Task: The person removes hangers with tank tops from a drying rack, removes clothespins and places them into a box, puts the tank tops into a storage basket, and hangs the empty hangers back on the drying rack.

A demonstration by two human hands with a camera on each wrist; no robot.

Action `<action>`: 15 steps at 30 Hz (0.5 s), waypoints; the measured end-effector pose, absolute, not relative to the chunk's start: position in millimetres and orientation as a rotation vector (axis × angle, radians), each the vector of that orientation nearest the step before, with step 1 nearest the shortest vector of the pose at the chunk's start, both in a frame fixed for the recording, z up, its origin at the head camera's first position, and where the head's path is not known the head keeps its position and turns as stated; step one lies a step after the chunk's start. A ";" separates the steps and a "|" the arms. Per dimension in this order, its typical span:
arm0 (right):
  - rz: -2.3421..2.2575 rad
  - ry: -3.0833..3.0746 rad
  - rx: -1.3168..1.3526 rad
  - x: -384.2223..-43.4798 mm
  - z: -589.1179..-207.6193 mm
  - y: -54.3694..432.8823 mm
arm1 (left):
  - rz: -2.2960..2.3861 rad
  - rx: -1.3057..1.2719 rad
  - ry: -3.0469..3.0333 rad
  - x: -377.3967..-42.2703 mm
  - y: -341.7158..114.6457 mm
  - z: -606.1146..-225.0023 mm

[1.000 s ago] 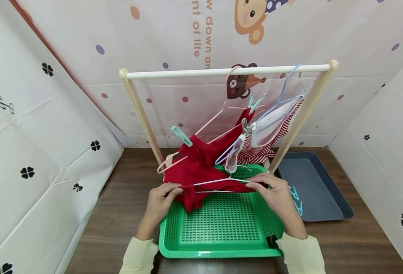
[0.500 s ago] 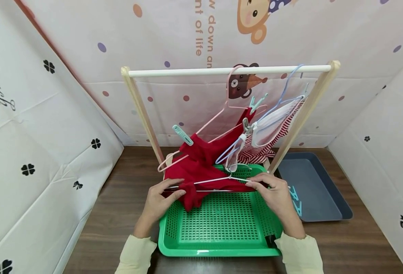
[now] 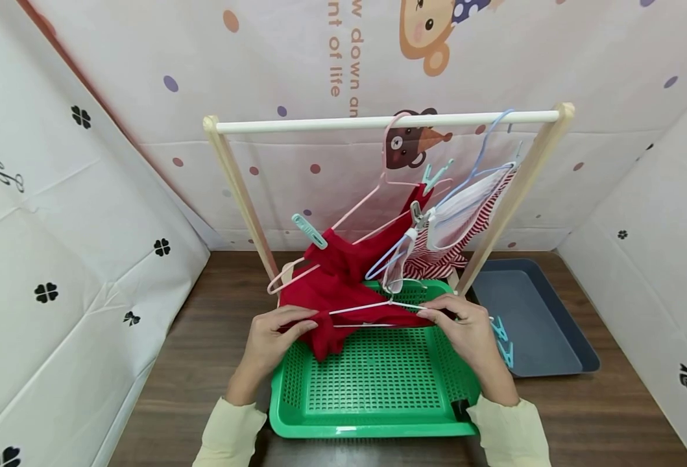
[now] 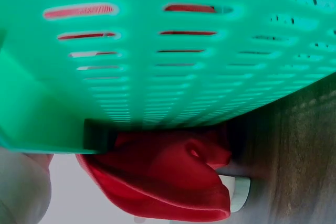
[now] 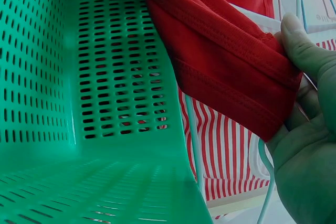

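Observation:
In the head view, my left hand [image 3: 270, 340] pinches a red garment [image 3: 324, 340] at the left end of a white hanger [image 3: 359, 308]. My right hand [image 3: 462, 321] pinches the garment's other end at the hanger's right arm. The right wrist view shows the stitched red cloth [image 5: 226, 61] between my thumb and fingers. The hanger lies level over the back of a green basket [image 3: 372, 379], its hook toward the rack. In the left wrist view the basket's slotted wall [image 4: 142, 66] hides most of my left hand; red cloth [image 4: 163, 177] shows below it.
Behind the basket stands a wooden rack with a white rail [image 3: 308, 126]. A pink hanger [image 3: 355, 211] with clipped red cloth and a blue hanger [image 3: 476, 170] with a red-striped garment [image 3: 436, 259] hang there. At right lie a grey tray [image 3: 547, 324] and light-blue clothespins [image 3: 503, 344].
My left hand loosened, baring the hanger's left end half a second ago, and now its fingers cover that end again. The cloth there has shifted slightly. My right hand has kept its place.

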State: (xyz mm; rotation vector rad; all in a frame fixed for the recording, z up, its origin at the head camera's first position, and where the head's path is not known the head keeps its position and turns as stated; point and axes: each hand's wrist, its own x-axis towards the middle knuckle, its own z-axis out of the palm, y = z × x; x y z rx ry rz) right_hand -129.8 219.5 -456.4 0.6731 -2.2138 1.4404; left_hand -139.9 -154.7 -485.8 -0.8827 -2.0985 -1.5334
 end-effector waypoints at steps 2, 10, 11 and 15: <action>1.440 -2.212 0.673 -130.0 -456.5 219.5 | -1.532 -0.883 -2.098 -139.9 -154.7 -486.2; 1.450 -2.214 0.666 -128.8 -455.4 219.2 | -1.517 -0.863 -2.098 -139.1 -155.8 -485.6; 1.455 -2.213 0.664 -128.7 -455.4 219.1 | -1.512 -0.859 -2.095 -138.9 -155.8 -485.1; 1.440 -2.191 0.672 -129.2 -457.0 218.4 | -1.491 -0.839 -2.090 -138.0 -156.3 -483.4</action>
